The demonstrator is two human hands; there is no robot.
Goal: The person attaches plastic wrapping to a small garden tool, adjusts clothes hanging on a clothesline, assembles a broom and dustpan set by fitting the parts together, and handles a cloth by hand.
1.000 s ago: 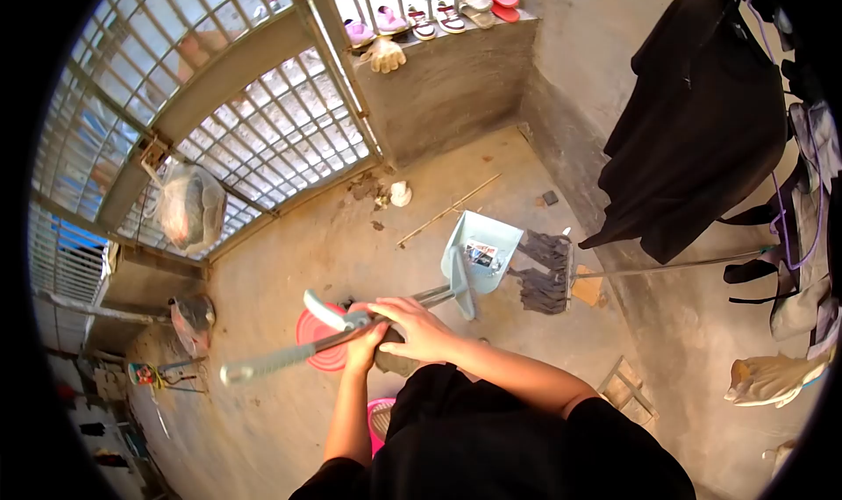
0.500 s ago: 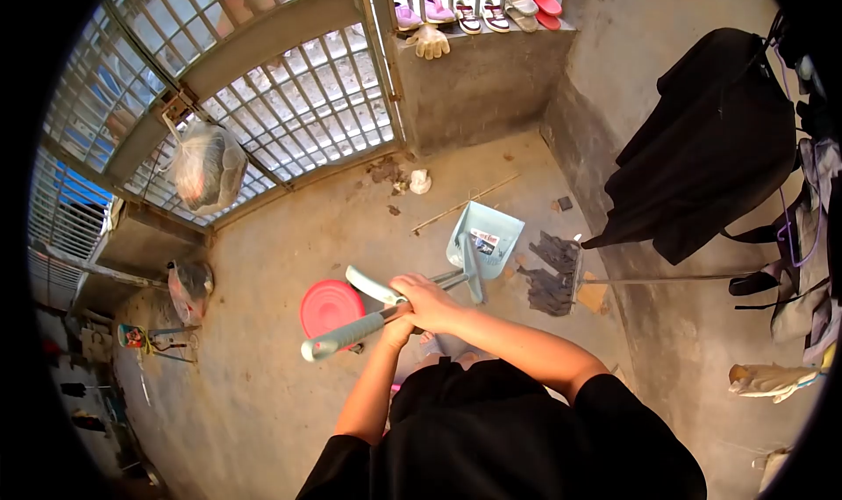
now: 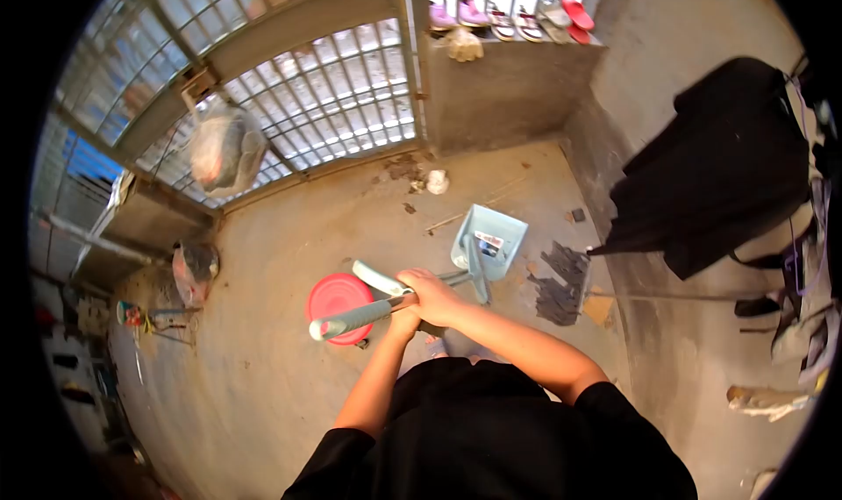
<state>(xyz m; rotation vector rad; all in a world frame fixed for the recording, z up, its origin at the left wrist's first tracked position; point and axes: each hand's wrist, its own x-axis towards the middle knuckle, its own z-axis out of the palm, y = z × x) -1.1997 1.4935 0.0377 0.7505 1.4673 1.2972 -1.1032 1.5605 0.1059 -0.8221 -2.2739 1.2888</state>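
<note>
My right hand [image 3: 431, 296] is closed around long handles held together at waist height. Just below it, my left hand [image 3: 404, 323] is closed on them too; its fingers are mostly hidden. One handle has a thick grey-green grip [image 3: 351, 319], the other a pale curved end [image 3: 380, 279]. They lead to a light blue dustpan [image 3: 510, 253] with a label inside and a narrow pale blue broom head [image 3: 477, 272] at its near side. Which hand grips which handle, I cannot tell.
A red round lid or stool [image 3: 326, 293] stands left of the handles. A dark grey mop [image 3: 561, 288] lies to the right, below a hanging black garment [image 3: 715, 171]. Crumpled white paper [image 3: 438, 182] and a thin stick [image 3: 460, 216] lie near the barred gate [image 3: 338, 79].
The view has shifted a little, so the room sits slightly lower and further right. Both hands keep their hold on the handles, and the dustpan stays in about the same place before me.
</note>
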